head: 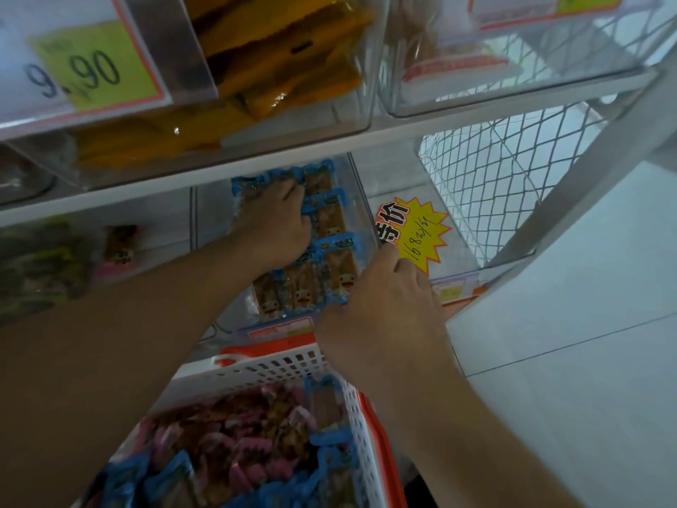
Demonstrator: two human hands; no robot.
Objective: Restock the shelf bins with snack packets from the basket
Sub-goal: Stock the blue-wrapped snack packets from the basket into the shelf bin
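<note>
A clear shelf bin (361, 199) on the lower shelf holds several blue-edged snack packets (331, 218) lying flat in rows. My left hand (274, 221) reaches deep into the bin, its fingers curled over the blue edges of the back packets. At the bin's front right, my right hand (384, 306) has its fingertips on the packets by the bin's right wall. Below, a white and orange basket (285, 362) holds several pink and blue packets (238, 445).
The upper shelf carries a clear bin of orange packets (285, 60) and a 9.90 price card (84, 71). A yellow starburst price tag (417, 232) sits right of the bin. Wire mesh (494, 185) and a pale tiled floor (568, 342) lie to the right. Dark packets (40, 265) fill the left bin.
</note>
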